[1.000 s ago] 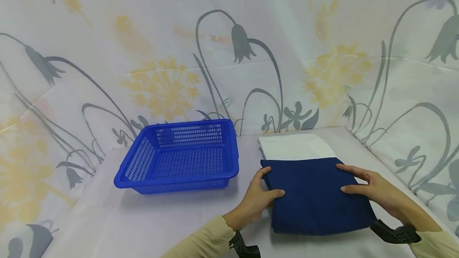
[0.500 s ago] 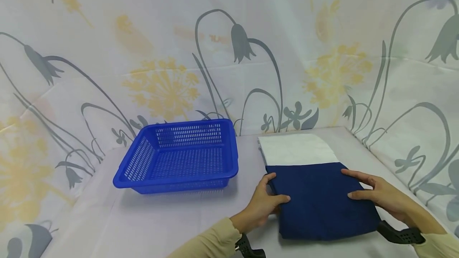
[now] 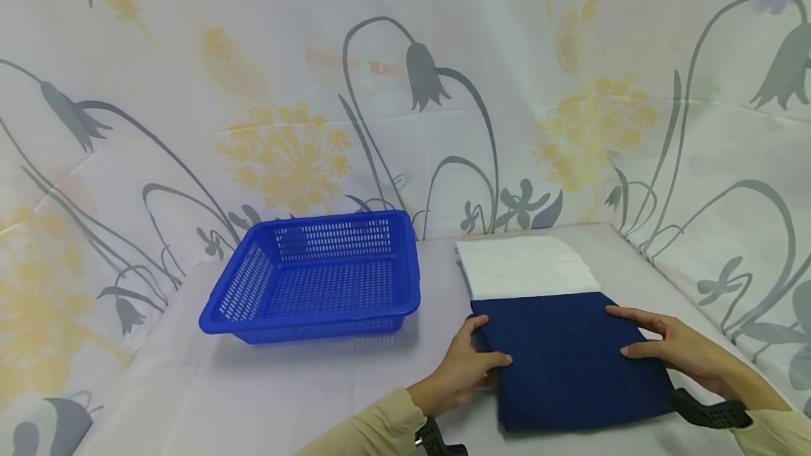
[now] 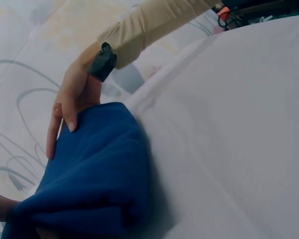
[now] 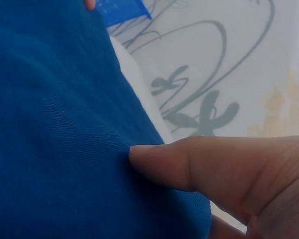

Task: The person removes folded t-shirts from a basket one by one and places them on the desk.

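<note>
A folded navy cloth [image 3: 570, 364] spans the gap between my two hands at the right front of the table. My left hand [image 3: 457, 370] grips its left edge, thumb on top, the other fingers partly hidden behind and beneath. Opposite, my right hand [image 3: 684, 350] holds the right edge, and in the right wrist view its thumb [image 5: 164, 162] presses a dent into the fabric. Seen from the left wrist, the navy cloth [image 4: 99, 164] has thick folded layers at its near end. Behind it lies a folded white cloth [image 3: 526, 266], its front part covered by the navy one in the head view.
A blue perforated plastic basket [image 3: 310, 320] stands to the left on the white-covered table [image 3: 285, 393], with nothing in it. A flower-printed curtain [image 3: 393, 132] hangs behind and round the sides. Each wrist wears a black strap [image 3: 709, 410].
Both hands have drawn the navy cloth toward me and slightly right, uncovering more of the white cloth behind. The grip on both edges is unchanged, and the basket stays in place.
</note>
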Demonstrator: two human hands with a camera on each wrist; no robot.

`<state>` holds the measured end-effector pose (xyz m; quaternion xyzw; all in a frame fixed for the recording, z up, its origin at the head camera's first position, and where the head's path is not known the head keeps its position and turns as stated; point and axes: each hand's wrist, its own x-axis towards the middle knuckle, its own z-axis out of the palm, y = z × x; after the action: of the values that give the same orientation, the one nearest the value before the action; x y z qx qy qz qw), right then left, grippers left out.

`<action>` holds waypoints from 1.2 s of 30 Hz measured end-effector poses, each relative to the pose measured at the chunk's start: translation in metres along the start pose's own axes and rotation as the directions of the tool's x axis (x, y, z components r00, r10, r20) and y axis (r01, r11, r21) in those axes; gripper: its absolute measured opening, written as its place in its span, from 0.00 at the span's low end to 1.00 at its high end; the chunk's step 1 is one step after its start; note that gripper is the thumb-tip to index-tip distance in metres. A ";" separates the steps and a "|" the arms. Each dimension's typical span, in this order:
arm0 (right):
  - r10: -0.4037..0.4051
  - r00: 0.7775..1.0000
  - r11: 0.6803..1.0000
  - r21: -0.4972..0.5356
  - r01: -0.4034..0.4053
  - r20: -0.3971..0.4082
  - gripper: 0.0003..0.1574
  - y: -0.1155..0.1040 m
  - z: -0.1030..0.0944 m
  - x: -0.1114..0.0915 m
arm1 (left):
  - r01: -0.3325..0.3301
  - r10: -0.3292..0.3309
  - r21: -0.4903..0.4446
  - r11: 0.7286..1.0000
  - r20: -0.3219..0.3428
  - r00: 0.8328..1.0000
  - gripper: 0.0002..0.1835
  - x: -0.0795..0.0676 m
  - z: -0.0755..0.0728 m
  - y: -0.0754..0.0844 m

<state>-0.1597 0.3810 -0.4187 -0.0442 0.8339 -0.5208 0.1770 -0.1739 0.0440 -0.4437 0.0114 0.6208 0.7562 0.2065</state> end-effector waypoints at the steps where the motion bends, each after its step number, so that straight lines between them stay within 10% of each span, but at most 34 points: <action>1: 0.000 1.000 1.000 -0.008 0.000 0.000 0.48 0.001 0.000 0.000 | 0.002 -0.002 -0.002 1.000 0.006 1.000 0.40 0.000 -0.001 0.000; 18: -0.008 0.994 0.998 0.059 0.001 0.113 0.41 0.021 -0.004 0.000 | 0.049 -0.053 0.040 0.998 0.106 0.993 0.45 0.001 -0.025 0.003; 25: 0.017 1.000 0.998 -0.067 -0.016 0.018 0.35 0.015 -0.009 -0.001 | 0.055 -0.064 0.064 0.996 0.151 0.986 0.40 -0.007 -0.038 0.019; 32: -0.105 0.974 0.952 -0.303 0.041 -0.200 0.31 -0.011 -0.027 -0.005 | -0.142 0.092 0.195 0.970 0.245 0.965 0.28 -0.020 -0.056 0.061; 36: -0.249 0.891 0.899 -0.433 0.068 -0.378 0.31 -0.034 -0.037 -0.009 | -0.339 0.229 0.363 0.868 0.312 0.922 0.21 -0.035 -0.073 0.096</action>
<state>-0.1676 0.3997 -0.3712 -0.0351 0.9357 -0.3449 -0.0660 -0.1910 -0.0491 -0.3612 0.2450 0.7243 0.6231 0.1644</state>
